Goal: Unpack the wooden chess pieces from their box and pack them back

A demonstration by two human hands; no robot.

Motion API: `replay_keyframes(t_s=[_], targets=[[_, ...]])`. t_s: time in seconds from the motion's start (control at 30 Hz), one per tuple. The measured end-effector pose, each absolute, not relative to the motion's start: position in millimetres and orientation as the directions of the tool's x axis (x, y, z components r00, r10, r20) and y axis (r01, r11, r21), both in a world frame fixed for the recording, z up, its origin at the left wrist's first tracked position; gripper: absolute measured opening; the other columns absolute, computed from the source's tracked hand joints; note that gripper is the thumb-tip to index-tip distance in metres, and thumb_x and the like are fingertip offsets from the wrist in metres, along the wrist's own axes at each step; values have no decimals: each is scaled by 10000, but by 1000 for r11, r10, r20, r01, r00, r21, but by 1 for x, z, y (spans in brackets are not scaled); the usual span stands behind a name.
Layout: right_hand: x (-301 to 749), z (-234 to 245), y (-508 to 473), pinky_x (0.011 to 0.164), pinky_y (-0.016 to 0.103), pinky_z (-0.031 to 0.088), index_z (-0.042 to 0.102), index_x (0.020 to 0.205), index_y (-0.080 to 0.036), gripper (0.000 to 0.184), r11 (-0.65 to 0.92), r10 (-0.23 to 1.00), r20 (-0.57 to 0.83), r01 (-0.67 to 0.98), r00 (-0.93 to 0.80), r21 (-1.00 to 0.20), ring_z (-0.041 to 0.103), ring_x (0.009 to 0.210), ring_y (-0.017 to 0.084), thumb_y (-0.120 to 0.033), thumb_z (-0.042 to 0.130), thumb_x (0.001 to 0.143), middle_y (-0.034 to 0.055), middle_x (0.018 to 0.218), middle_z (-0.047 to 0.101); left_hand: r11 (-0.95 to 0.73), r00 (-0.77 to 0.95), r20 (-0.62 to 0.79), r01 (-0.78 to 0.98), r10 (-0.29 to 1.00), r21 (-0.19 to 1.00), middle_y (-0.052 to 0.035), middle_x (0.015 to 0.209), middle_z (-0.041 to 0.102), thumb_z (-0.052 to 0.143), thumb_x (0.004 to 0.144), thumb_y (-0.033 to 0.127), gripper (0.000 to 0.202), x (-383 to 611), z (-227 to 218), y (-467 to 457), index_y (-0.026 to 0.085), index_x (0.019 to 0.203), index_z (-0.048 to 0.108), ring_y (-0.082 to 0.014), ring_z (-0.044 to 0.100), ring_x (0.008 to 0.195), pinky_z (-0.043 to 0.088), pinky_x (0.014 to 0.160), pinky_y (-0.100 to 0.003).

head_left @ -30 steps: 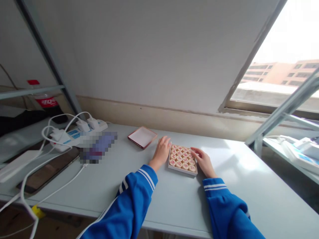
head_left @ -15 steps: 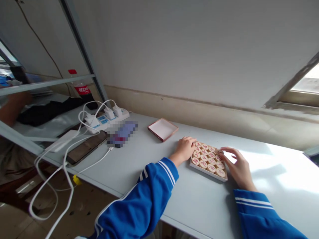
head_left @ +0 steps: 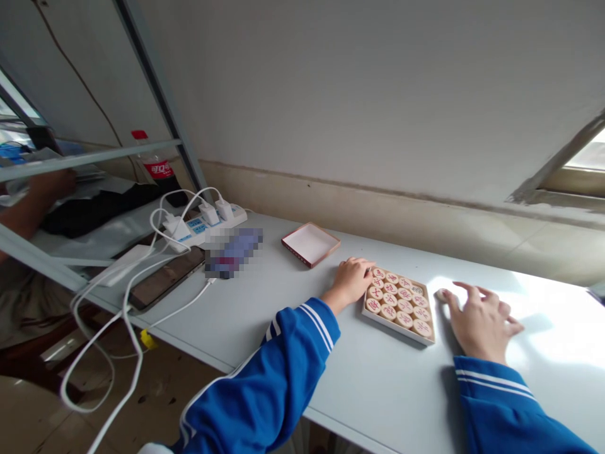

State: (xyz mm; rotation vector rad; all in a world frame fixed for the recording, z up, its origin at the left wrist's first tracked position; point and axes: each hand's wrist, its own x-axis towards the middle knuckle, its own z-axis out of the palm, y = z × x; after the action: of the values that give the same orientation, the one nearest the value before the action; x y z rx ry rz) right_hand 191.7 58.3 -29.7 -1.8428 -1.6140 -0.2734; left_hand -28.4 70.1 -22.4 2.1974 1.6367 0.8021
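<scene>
A shallow box full of round wooden Chinese chess pieces with red characters sits on the desk. My left hand grips the box's left edge, its fingertips curled over the far left corner. To the right of the box, my right hand is open with its fingers spread. A single chess piece lies on the desk at the tip of my right thumb. In the box's far right corner, a lower piece with a dark mark shows in the gap.
The box lid lies upturned behind my left hand. To the left are a phone, a blurred-out device, a power strip with white cables and a cola bottle. Another person's arm is beyond the metal frame.
My right hand has moved right, from the box's far right corner to the desk, taking a piece out. Its fingers have spread. My left hand stays on the box.
</scene>
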Motion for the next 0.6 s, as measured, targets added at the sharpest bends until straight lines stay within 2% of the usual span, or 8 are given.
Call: replay_keyframes(t_s=[0.1, 0.23, 0.37, 0.5, 0.6], targets=[[184, -27, 56, 737, 511, 302, 641, 921, -234, 423, 131, 752, 656, 963, 57, -234, 453, 939, 320, -478, 318, 801, 126, 1051, 538, -310, 190, 268, 785, 944, 536, -20, 1070, 621, 429, 808, 175, 319, -29, -21, 70, 190, 1087, 583, -177, 528, 985, 414, 869, -304], [181, -28, 59, 696, 419, 335, 672, 809, -318, 421, 310, 840, 517, 927, -164, -210, 481, 872, 247, -561, 330, 790, 39, 973, 588, -285, 165, 258, 786, 952, 549, -21, 1049, 630, 458, 790, 167, 305, -30, -18, 70, 198, 1058, 601, -180, 531, 976, 414, 861, -306], [186, -31, 61, 671, 406, 349, 678, 734, -321, 493, 316, 872, 457, 916, -178, -246, 480, 895, 255, -670, 331, 731, 32, 992, 596, -277, 152, 261, 786, 953, 552, -21, 1032, 635, 470, 782, 172, 301, -30, -18, 70, 207, 1047, 608, -177, 536, 961, 416, 854, -306], [188, -25, 58, 664, 405, 377, 667, 732, -312, 535, 331, 885, 435, 880, -165, -341, 515, 874, 258, -740, 357, 651, 31, 966, 615, -285, 156, 271, 788, 950, 545, -18, 1015, 641, 452, 792, 188, 296, -31, -19, 69, 206, 1040, 613, -183, 541, 945, 425, 832, -312], [188, -18, 55, 632, 378, 421, 632, 708, -252, 525, 336, 914, 379, 793, -144, -509, 559, 725, 219, -728, 438, 598, 44, 809, 641, -288, 160, 272, 792, 949, 538, -17, 1010, 642, 443, 794, 188, 295, -31, -20, 69, 200, 1035, 613, -188, 543, 943, 423, 832, -319]])
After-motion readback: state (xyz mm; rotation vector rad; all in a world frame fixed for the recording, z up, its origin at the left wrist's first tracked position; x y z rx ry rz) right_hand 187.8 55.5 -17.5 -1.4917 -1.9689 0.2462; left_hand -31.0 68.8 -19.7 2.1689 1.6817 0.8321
